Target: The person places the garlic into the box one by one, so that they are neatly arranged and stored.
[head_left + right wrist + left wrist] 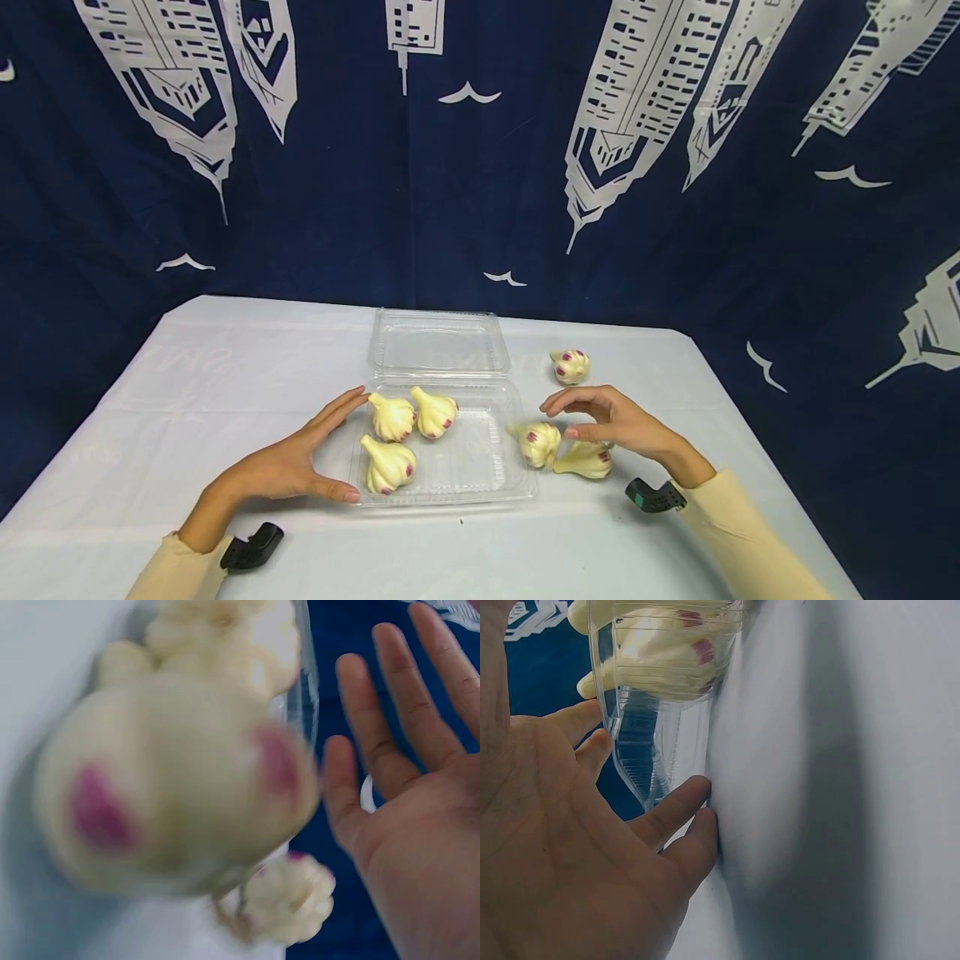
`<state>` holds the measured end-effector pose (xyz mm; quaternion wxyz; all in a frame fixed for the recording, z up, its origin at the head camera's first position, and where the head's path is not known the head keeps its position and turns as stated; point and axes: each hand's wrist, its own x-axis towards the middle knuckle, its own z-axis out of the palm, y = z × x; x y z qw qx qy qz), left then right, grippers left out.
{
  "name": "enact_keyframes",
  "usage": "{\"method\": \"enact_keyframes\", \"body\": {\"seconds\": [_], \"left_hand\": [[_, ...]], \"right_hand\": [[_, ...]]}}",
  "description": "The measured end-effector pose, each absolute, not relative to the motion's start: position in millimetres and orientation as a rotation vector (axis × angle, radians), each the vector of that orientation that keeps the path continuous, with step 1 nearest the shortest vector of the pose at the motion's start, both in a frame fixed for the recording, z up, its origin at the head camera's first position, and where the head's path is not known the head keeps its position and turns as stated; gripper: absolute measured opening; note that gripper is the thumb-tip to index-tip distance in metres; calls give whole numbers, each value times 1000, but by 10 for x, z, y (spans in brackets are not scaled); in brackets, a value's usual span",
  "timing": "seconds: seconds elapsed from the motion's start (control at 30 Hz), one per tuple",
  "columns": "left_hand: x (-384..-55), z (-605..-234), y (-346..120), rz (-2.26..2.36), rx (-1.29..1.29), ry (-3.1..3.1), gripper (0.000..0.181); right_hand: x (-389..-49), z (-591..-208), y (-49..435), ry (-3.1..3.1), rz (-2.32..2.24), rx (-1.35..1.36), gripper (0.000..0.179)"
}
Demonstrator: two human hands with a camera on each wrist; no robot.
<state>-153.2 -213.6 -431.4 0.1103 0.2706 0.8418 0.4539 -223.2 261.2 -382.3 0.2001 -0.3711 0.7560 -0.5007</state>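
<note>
A clear plastic clamshell container (480, 454) lies with its lid (438, 342) folded back. Three garlic bulbs sit in its left part: one at the back left (392, 418), one beside it (435, 412), and one in front (387, 467). My left hand (288, 462) rests at the container's left side, its fingers spread and the fingertips at the wall. To the right, my right hand (618, 423) hovers over two more bulbs, one against the container's right edge (538, 443) and one next to it (587, 461). Its fingers bend loosely, holding nothing; in the right wrist view a garlic bulb (172, 787) looms close, blurred.
Another garlic bulb (572, 367) lies farther back on the white-covered table (247, 375), right of the lid. A dark blue curtain (450, 208) with white building prints hangs behind the table. Black wrist devices sit on both forearms.
</note>
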Motion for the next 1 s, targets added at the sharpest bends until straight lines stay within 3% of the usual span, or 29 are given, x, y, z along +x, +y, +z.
{"method": "enact_keyframes", "body": {"seconds": [0.37, 1.0], "left_hand": [[-1544, -4313, -2146, 1332, 816, 2475, 118], [-1529, -4317, -2130, 1326, 806, 2486, 117]], "right_hand": [[-2099, -4085, 2995, 2066, -1457, -971, 33], [-2104, -4322, 3081, 2072, -1401, -952, 47]]}}
